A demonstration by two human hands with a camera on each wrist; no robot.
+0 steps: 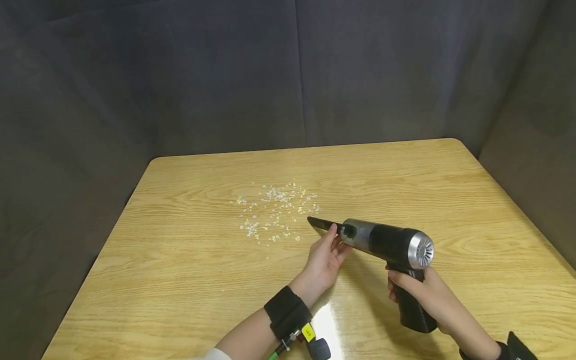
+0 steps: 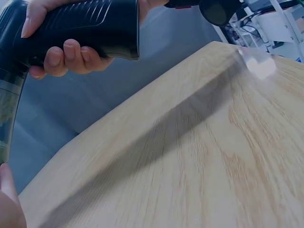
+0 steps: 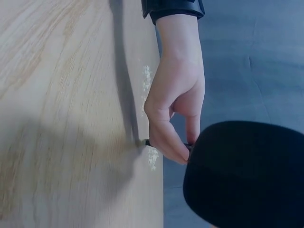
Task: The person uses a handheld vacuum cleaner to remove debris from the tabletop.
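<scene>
Handheld vacuum [image 1: 389, 244] nearest, held above the wood-grain bench [image 1: 180, 280]. Right hand [image 1: 418, 290] wrapped round its handle [image 1: 413, 317]; left hand [image 1: 325, 257], at the front of the clear chamber [image 1: 360, 231], pinching the black nozzle [image 1: 320, 223]. Pale flecks [image 1: 281, 196] scattered on bench near nozzle tip, mostly left of it.

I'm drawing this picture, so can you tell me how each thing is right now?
Black handheld vacuum: held up above the table; on or off, can't tell.
Nozzle: at the vacuum's front, tip toward the paper bits.
Paper bits: loose, scattered.
Left hand: fingers pinching near the nozzle's base.
Right hand: fingers curled round the vacuum's handle.
Left wristband: worn.
Table: partly littered.
</scene>
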